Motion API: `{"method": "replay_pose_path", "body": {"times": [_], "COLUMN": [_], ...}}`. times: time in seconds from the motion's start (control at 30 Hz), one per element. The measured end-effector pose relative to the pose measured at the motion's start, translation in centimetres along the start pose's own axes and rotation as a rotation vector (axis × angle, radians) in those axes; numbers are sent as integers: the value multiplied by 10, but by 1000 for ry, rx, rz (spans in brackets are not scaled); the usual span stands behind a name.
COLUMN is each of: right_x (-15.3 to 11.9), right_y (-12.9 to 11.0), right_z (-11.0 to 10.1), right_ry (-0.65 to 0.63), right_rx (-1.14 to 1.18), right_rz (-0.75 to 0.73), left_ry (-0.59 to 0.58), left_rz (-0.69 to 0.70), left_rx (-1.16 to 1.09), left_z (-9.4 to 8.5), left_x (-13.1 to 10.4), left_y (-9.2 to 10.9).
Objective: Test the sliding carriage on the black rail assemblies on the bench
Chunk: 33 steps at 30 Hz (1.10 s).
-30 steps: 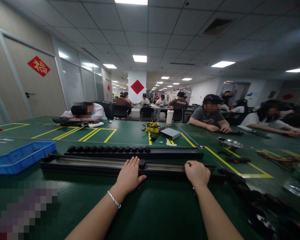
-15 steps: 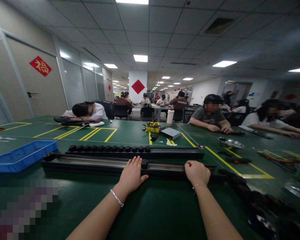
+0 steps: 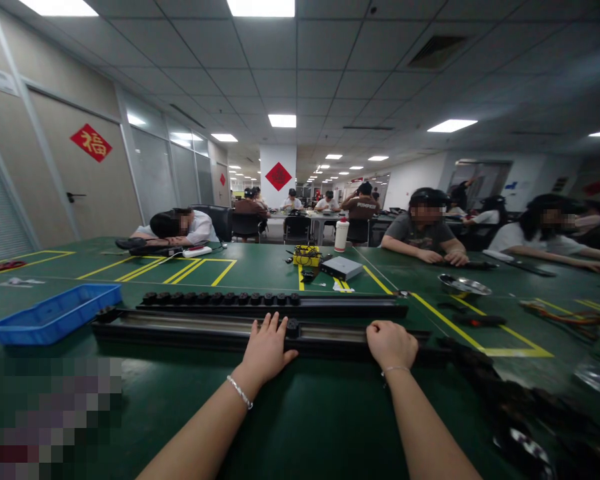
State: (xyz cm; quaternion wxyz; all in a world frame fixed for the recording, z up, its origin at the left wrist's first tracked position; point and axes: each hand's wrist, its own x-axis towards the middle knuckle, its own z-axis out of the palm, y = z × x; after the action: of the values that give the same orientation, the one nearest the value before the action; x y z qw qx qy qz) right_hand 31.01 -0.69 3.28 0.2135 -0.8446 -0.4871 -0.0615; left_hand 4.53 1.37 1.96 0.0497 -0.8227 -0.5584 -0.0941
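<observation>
A long black rail point(image 3: 190, 325) with a silvery channel lies across the green table in front of me. My left hand point(image 3: 267, 347) rests on it, fingers stretched and a little apart, thumb out to the right, holding nothing. Just right of those fingers, a small round black piece point(image 3: 293, 327) sits in the channel. Farther right, my right hand point(image 3: 393, 345) is closed in a fist at the same rail; whatever is inside it is hidden. Behind, a second black rail point(image 3: 350, 307) runs parallel and carries a row of several round black knobs point(image 3: 229, 299) on its left part.
A blue tray point(image 3: 50, 320) stands at the left. To the right lie a metal bowl point(image 3: 464, 285), dark tools point(image 3: 480, 320) and a dark tangled heap point(image 3: 510, 393). Farther back are a grey box point(image 3: 343, 268), a yellow basket point(image 3: 307, 255) and a white bottle point(image 3: 341, 235). Other people sit around.
My right fist has shifted slightly left along the rail. The left hand's fingers are spread a little more. The view has turned slightly.
</observation>
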Motion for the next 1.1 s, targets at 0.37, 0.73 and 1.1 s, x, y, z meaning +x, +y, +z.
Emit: {"method": "replay_pose_path", "body": {"times": [0.37, 0.73, 1.1], "right_x": [-1, 1, 1], "right_y": [1, 2, 2], "right_z": [1, 4, 4], "right_ry": [3, 25, 21], "right_rx": [18, 28, 48], "right_rz": [-9, 9, 5], "left_ry": [16, 14, -5], "left_rz": [67, 53, 58], "left_rx": [-10, -1, -17], "left_z": [4, 7, 2], "left_x": [1, 4, 3], "left_y": [4, 10, 17]}}
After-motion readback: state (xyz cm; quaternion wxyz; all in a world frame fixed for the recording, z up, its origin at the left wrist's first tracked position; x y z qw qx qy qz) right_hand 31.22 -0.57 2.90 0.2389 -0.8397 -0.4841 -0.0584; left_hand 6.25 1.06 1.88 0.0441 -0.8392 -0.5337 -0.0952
